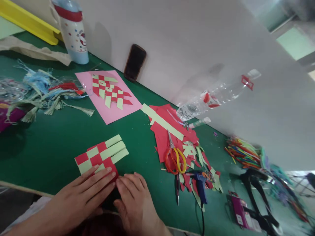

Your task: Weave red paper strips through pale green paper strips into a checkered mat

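A woven piece of red and pale green paper strips [97,151] lies on the green table, its loose green ends pointing right. My left hand [88,186] rests flat over its lower part, fingers stretched out and covering several squares. Close beside it, my right hand [135,198] has its fingers curled together at the red lower right edge of the weave. What lies between those fingers and the thumb is hidden. Above, a second red and green woven paper shape [110,91] sits on a pink sheet [105,114].
Scissors [175,159] lie on red paper [159,141] and scraps. A blue glue gun [201,190] with a cord is near them. A phone [135,62], a clear bottle [209,101] and a flask [73,36] stand along the wall. Tassels [56,98] lie left.
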Demonstrator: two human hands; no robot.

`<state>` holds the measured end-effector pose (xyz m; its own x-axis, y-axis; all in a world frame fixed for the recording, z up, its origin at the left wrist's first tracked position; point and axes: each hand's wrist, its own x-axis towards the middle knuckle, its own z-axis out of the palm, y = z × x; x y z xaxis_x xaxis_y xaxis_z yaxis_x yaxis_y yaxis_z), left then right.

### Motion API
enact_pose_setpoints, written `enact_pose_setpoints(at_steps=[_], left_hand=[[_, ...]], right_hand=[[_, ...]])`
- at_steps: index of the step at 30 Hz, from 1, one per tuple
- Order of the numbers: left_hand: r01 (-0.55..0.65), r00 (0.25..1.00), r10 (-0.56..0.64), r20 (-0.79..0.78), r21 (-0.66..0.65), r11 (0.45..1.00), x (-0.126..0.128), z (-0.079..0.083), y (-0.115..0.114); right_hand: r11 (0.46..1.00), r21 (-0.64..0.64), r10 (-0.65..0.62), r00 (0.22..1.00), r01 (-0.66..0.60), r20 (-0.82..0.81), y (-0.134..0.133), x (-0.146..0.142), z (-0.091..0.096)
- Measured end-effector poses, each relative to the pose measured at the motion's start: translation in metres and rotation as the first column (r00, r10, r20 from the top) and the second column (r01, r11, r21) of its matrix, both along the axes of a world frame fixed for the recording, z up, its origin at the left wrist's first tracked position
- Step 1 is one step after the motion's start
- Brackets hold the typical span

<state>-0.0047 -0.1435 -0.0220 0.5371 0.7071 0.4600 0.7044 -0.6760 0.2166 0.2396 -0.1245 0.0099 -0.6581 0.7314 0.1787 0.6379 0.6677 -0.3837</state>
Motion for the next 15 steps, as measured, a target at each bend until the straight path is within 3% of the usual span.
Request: enact_pose_setpoints(at_steps=[3,6,11,15], left_hand=[[0.091,0.994,-0.091,-0.054,0.001,0.996,0.000,-0.007,0.000],[0.133,0.990,-0.134,-0.033,-0.031,0.991,0.009,-0.017,-0.001],[0.176,0.983,-0.180,-0.025,-0.105,0.979,0.027,-0.025,0.000],[0.201,0.977,-0.207,-0.050,-0.106,0.974,0.029,-0.026,0.003]], right_hand=[[0.999,0.026,-0.019,0.995,0.021,-0.101,0.014,0.007,0.007],[0.996,0.076,-0.036,0.995,0.043,-0.094,0.051,0.005,0.016],[0.993,0.070,0.086,0.991,-0.094,0.104,0.113,-0.043,0.014],[0.962,-0.054,0.271,0.932,-0.266,0.240,0.134,-0.083,0.014]])
